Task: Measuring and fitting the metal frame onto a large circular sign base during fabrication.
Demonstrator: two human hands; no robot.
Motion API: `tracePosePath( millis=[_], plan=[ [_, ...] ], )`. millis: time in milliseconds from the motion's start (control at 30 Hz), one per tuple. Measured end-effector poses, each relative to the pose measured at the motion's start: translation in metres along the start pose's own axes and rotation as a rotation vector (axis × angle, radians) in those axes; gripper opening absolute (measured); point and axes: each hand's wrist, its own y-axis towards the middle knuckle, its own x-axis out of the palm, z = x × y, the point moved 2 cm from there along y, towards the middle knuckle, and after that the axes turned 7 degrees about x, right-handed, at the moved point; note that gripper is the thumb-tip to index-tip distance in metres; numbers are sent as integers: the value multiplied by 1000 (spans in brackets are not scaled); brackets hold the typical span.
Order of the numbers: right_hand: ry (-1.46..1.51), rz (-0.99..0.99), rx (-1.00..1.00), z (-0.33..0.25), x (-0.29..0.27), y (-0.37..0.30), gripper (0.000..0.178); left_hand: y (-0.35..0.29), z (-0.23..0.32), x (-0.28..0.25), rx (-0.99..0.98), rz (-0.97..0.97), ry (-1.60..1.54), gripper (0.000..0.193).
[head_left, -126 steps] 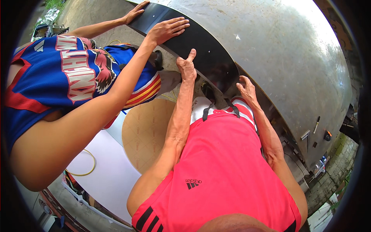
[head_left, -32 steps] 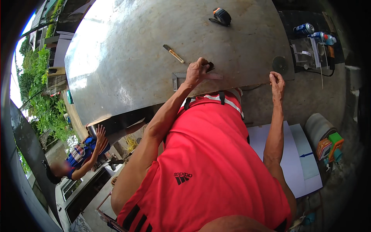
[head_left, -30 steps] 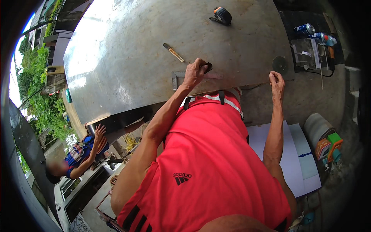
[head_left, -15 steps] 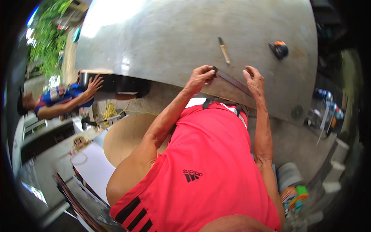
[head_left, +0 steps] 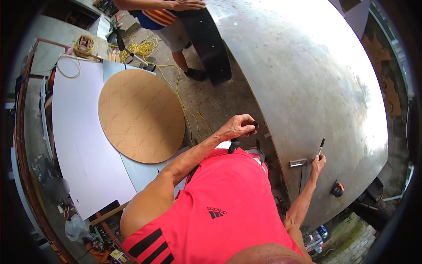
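My left hand (head_left: 239,127) is closed around a small dark piece (head_left: 256,126), held just off the metal table's near edge; the fingers hide most of it. In my right hand (head_left: 318,163), low over the tabletop, the fingers grip a slim tool (head_left: 322,144) with a pale handle and a black end pointing away. Left of that hand lies a square (head_left: 298,163) with a silver stock, its thin blade running toward me. A round black-and-orange tape measure (head_left: 337,189) rests on the table to the right.
A large grey metal-topped table (head_left: 303,79) fills the right side. Left are a round brown board (head_left: 140,116) and white sheets (head_left: 83,145). Another person's hand (head_left: 189,5) rests on a curved black panel (head_left: 205,48) beyond the table edge. Yellow cable (head_left: 147,47) trails over the floor.
My view has swung left. The slim tool, lying on the table before, is now in my right hand. My hands have moved apart, the left one past the table edge.
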Motion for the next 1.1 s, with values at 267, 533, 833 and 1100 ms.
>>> tracePosePath(
  millis=[267, 533, 833, 1100],
  plan=[
    [1285, -1028, 79, -262, 25, -112, 24, 3, 63, -91, 156, 250, 122, 18],
    [1063, -1143, -175, -474, 73, -150, 25, 80, 132, -144, 583, 336, 795, 13],
    [982, -1131, -199, -577, 133, -59, 19, 135, 222, -271, 591, 547, 672, 28],
    [585, -547, -246, -589, 192, 62, 21, 172, 292, -416, 746, 1026, 1250, 38]
  ],
)
